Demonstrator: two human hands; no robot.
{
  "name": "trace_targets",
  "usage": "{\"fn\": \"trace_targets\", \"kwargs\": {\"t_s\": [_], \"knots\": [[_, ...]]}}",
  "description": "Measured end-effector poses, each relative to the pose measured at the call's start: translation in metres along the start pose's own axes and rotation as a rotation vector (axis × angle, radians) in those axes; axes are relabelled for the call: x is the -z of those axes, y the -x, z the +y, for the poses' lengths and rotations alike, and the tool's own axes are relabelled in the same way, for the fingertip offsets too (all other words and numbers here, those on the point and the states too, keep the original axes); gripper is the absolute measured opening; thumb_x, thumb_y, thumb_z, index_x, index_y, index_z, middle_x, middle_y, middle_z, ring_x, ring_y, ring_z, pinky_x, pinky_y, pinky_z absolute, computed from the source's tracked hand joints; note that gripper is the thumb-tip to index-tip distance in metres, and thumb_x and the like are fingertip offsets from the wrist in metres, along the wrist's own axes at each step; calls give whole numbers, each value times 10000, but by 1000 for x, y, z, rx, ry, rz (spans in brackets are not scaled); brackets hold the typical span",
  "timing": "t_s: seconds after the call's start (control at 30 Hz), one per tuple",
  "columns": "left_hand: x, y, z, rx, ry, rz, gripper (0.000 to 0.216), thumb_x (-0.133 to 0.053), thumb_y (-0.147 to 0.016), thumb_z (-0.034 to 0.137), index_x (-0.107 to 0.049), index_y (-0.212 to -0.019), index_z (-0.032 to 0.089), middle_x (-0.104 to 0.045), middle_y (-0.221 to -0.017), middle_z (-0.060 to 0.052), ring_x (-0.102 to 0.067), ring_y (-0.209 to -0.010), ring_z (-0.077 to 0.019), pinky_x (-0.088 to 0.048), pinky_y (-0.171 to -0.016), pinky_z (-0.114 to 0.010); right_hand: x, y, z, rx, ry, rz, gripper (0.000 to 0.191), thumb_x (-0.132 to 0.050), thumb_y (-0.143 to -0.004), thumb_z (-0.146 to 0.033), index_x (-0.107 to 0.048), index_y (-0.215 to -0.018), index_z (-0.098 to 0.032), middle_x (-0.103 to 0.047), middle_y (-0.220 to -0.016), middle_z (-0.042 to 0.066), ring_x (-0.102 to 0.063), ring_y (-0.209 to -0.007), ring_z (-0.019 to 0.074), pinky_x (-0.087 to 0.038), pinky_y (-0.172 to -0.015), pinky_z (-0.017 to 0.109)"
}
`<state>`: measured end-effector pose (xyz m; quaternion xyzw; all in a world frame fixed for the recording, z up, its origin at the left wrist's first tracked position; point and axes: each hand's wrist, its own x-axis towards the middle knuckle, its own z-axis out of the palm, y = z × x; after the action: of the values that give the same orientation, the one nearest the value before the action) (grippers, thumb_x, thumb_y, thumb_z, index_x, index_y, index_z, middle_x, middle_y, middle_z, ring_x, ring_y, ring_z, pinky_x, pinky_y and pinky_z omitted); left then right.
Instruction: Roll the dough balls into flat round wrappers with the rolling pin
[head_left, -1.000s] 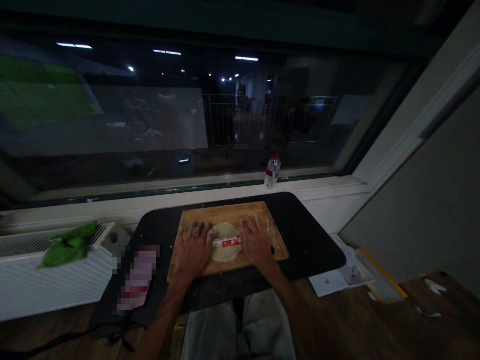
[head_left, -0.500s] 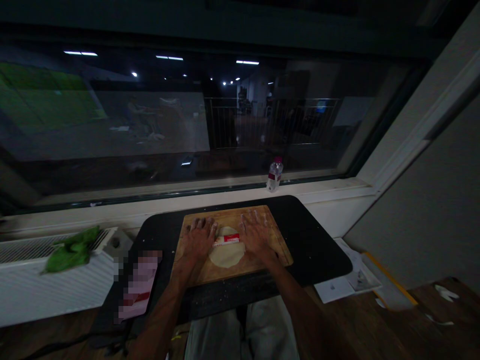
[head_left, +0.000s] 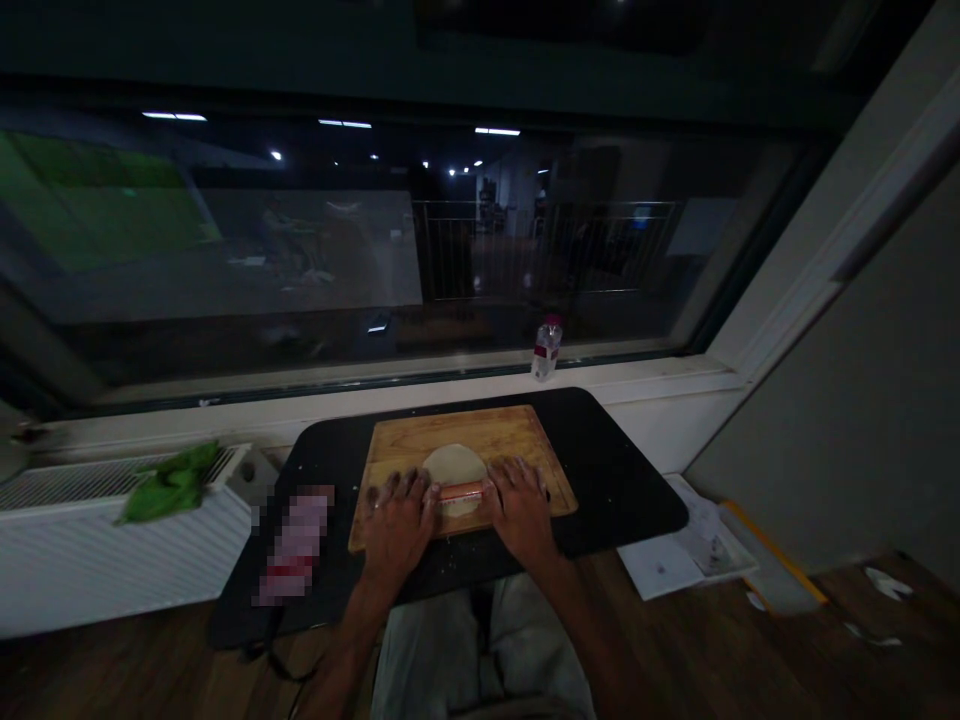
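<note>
One green cloth [head_left: 171, 483] lies left of the cutting board [head_left: 401, 438]. At the board's near left, the left hand [head_left: 397, 522] rests palm down, fingers loosely open, on one roller end. Flattened dough [head_left: 454, 463] lies mid-board beneath the roller [head_left: 460, 492]; the right hand [head_left: 521, 507], equally open, covers its other end. Beyond the board stands a bottle [head_left: 547, 350].

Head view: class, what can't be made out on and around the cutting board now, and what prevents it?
- Head view: the ends of the printed roller, covered by the left hand and right hand.
- Head view: both palms, turned down out of sight.
- Head view: the dough directly beneath the roller, hidden by it.
- Head view: print on the pink item, masked by pixel blocks.
- Head view: the bottle's label wording, too small.
</note>
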<state>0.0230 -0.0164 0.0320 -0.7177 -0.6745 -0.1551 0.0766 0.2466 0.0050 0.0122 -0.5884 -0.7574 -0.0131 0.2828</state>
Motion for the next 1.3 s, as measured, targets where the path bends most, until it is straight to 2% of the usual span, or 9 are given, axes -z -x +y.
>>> {"fn": "trace_targets", "kwargs": {"t_s": [0.17, 0.33, 0.57, 0.73, 0.9, 1.03, 1.17, 1.3], "knots": [[3, 16, 1, -15, 34, 40, 466, -367, -1154, 417, -735, -1402, 276, -733, -1499, -101, -595, -1463, -338, -399, -1225, -627, -2, 18, -1, 6, -3, 61, 376, -464, -1155, -334, -750, -1390, -266, -728, -1477, 101, -491, -1544, 336, -287, -1298, 614], [1, 27, -1, -28, 47, 74, 455, -412, -1141, 417, -709, -1464, 296, -711, -1534, -94, -587, -1477, -333, -400, -1245, -614, -6, 33, 0, -3, 15, 112, 392, -491, -1144, -343, -720, -1459, -303, -700, -1531, 88, -501, -1551, 334, -291, -1302, 623], [-2, 50, 1, -23, 44, 46, 474, -431, -1133, 394, -650, -1545, 314, -671, -1584, -100, -556, -1507, -356, -377, -1256, -667, -8, 50, 4, 10, -5, 120, 399, -520, -1127, -349, -721, -1469, -301, -722, -1499, 94, -534, -1531, 334, -266, -1328, 643], [-6, 60, 0, -37, 59, 54, 504, -415, -1136, 379, -578, -1610, 337, -642, -1620, -85, -523, -1541, -337, -305, -1300, -689, -7, 59, 3, 44, 23, 115, 468, -478, -1144, -336, -621, -1588, -295, -639, -1610, 77, -449, -1601, 337, -219, -1349, 670], [-5, 45, -2, -48, 65, 32, 523, -397, -1138, 401, -551, -1633, 332, -611, -1649, -91, -489, -1577, -354, -315, -1290, -707, -5, 46, 3, 57, 69, 50, 526, -441, -1154, -337, -515, -1673, -301, -543, -1697, 81, -361, -1653, 340, -224, -1345, 674], [-3, 24, -2, -45, 46, 35, 521, -373, -1140, 419, -601, -1592, 298, -623, -1636, -100, -454, -1604, -374, -327, -1278, -716, -4, 25, 6, 77, 65, 5, 480, -464, -1150, -317, -593, -1613, -336, -511, -1723, 66, -345, -1660, 339, -253, -1336, 666], [-2, 5, -3, -30, 28, 31, 509, -375, -1134, 429, -664, -1524, 275, -667, -1586, -117, -495, -1570, -390, -355, -1256, -708, -4, 3, 8, 89, 52, -48, 432, -470, -1156, -319, -666, -1539, -347, -563, -1683, 67, -380, -1639, 354, -257, -1322, 698], [1, -16, -4, -18, 3, 8, 536, -344, -1137, 432, -654, -1533, 248, -686, -1556, -146, -541, -1519, -404, -338, -1251, -712, -8, -17, 7, 92, 58, -57, 440, -478, -1150, -316, -653, -1554, -318, -574, -1670, 89, -373, -1633, 378, -208, -1318, 749]]}}
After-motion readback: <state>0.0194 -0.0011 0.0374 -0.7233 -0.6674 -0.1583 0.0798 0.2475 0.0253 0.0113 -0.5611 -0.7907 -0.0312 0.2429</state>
